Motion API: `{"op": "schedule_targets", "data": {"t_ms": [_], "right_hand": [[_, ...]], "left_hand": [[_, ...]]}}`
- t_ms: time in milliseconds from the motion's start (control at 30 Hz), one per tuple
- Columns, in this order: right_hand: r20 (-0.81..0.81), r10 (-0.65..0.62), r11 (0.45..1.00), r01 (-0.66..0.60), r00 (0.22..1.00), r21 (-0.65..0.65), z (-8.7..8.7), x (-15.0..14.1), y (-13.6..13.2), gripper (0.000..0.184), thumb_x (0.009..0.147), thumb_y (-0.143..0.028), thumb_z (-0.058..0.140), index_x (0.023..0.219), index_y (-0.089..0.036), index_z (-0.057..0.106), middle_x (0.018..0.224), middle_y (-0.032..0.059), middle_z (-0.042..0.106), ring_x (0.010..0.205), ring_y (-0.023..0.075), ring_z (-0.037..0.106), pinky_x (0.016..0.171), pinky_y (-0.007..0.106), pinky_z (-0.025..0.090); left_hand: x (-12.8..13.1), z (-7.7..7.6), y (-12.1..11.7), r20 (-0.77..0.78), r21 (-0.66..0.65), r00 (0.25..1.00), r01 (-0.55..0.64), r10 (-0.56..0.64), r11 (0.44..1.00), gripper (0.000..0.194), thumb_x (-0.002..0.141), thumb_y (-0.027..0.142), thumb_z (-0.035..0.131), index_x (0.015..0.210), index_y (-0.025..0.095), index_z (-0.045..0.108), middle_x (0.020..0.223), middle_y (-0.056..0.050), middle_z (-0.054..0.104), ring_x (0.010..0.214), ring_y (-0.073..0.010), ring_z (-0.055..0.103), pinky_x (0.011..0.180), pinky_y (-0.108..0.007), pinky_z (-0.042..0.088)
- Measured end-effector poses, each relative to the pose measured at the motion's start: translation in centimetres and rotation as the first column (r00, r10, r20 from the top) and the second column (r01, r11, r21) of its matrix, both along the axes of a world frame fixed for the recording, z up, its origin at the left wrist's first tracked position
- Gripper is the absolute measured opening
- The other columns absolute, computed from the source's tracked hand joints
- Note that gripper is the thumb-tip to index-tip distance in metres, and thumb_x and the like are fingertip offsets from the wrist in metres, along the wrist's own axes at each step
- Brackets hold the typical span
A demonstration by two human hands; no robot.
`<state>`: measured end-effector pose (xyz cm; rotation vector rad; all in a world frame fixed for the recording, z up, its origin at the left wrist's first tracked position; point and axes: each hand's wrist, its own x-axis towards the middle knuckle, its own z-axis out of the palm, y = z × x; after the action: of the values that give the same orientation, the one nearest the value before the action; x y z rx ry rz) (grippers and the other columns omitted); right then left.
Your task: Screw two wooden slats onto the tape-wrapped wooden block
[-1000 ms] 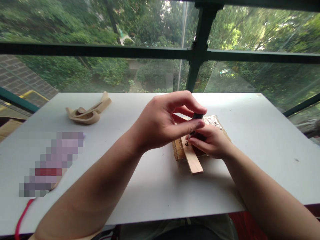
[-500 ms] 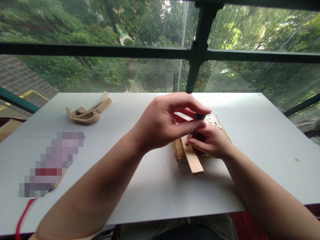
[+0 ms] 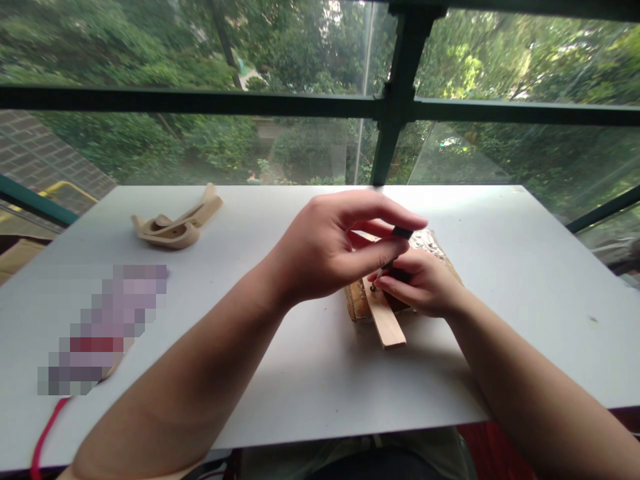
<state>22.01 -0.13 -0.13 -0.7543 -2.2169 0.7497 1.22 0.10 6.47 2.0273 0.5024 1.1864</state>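
Wooden strip (image 3: pixel 387 323) lies across the brown block (image 3: pixel 356 300), overhanging its near edge; above that block, your left grip (image 3: pixel 330 243) pinches the dark-handled tool (image 3: pixel 403 233), your right grip (image 3: pixel 433 283) its shaft; ideally, line it squarely with the hole (image 3: pixel 373 289)

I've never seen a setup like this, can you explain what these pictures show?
No machine here: these are a person's bare hands, seen by a camera worn on their head. The left hand holds a dark tool. The right hand has its fingers near the tool's lower end, by a wooden strip on a brown block; whether they grip it is unclear. Also on the white table, to the left, are curved wood, a pixelated item and a red cord.
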Motion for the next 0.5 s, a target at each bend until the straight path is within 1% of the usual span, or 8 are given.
{"op": "schedule_targets", "data": {"t_ms": [200,300,400,500], "right_hand": [[0.025,-0.008,1.0,0.008,1.0,0.026,-0.36,0.17,0.16,0.005,0.09,-0.017,0.062,0.085,-0.017,0.065,0.074,0.0011,0.066,0.069,0.0134,0.058,0.066,0.025,0.046],[0.036,-0.02,0.999,0.019,0.999,0.031,-0.53,0.22,0.16,0.008,0.09,-0.019,0.063,0.082,-0.018,0.065,0.072,0.0008,0.066,0.068,0.0137,0.058,0.066,0.025,0.045],[0.05,-0.034,0.999,0.032,0.998,0.028,-0.6,0.23,0.12,0.006,0.089,-0.018,0.063,0.083,-0.018,0.064,0.074,0.0008,0.067,0.069,0.0142,0.058,0.067,0.026,0.045],[0.061,-0.046,0.999,0.045,0.997,0.018,-0.59,0.2,0.06,0.008,0.088,-0.017,0.064,0.08,-0.018,0.061,0.071,-0.0006,0.064,0.066,0.0129,0.056,0.064,0.024,0.043]], "left_hand": [[0.14,-0.07,-0.16,-0.045,0.018,0.998,-0.037,0.038,0.999,0.022,0.087,0.016,0.071,0.107,0.024,0.075,0.109,-0.003,0.076,0.096,-0.0158,0.074,0.08,-0.025,0.066],[0.1,-0.07,-0.14,-0.06,0.036,0.997,-0.044,0.046,0.998,0.022,0.088,0.018,0.071,0.108,0.024,0.075,0.11,-0.003,0.076,0.096,-0.016,0.074,0.079,-0.024,0.066],[0.14,-0.03,-0.17,-0.065,0.055,0.995,-0.067,0.07,0.996,0.023,0.087,0.018,0.07,0.108,0.025,0.076,0.111,-0.003,0.075,0.099,-0.0166,0.073,0.077,-0.024,0.065],[0.16,0.04,-0.15,-0.075,0.092,0.992,-0.09,0.098,0.992,0.024,0.086,0.017,0.071,0.109,0.024,0.077,0.112,-0.005,0.074,0.101,-0.0177,0.071,0.074,-0.023,0.065]]}}
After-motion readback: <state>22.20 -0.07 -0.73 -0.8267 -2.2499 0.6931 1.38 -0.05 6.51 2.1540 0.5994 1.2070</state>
